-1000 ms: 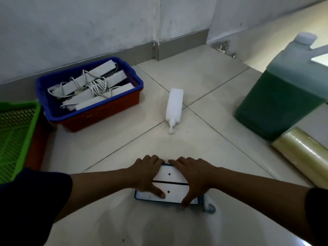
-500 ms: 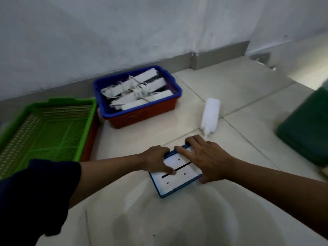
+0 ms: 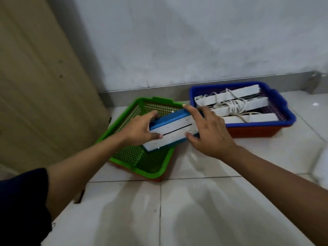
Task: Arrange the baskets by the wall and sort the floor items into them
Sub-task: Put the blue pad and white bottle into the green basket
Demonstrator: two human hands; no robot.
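Both hands, left [image 3: 140, 130] and right [image 3: 207, 132], clamp one blue-edged white box [image 3: 173, 130] above the green basket [image 3: 142, 162]. Two baskets sit by the wall; the blue basket [image 3: 284, 110] holds three white power strips [image 3: 248, 118].

Dim, cool indoor light leaves the wall [image 3: 195, 41] grey and the forearms dark, while the floor tiles [image 3: 195, 201] carry pale glare and soft reflections. Motion blur softens everything slightly. Lines bow towards the frame edges, probably from the wide lens.
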